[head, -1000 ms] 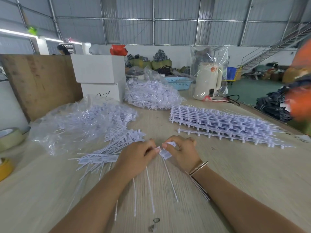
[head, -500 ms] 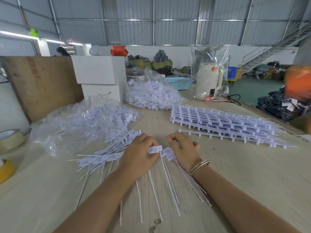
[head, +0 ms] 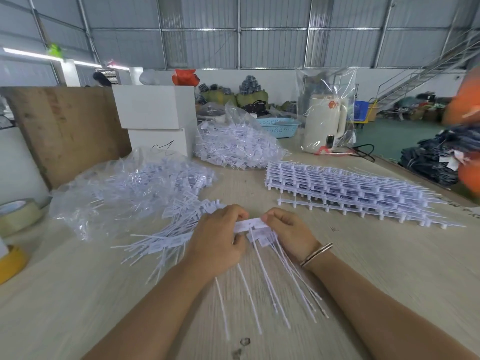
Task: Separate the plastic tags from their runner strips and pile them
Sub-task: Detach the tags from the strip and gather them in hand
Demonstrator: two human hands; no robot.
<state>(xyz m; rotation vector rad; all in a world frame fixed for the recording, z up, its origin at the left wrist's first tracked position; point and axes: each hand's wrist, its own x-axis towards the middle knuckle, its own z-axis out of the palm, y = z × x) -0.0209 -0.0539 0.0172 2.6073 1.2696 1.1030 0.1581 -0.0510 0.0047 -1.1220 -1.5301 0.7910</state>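
Since the earlier frame, both hands are drawn slightly apart above the bench (head: 363, 268): a white tag (head: 253, 224) is pinched between left hand (head: 217, 239) and right hand (head: 289, 233), mid-separation, so snapping free and transfer to the loose pile (head: 166, 240) is judged next.
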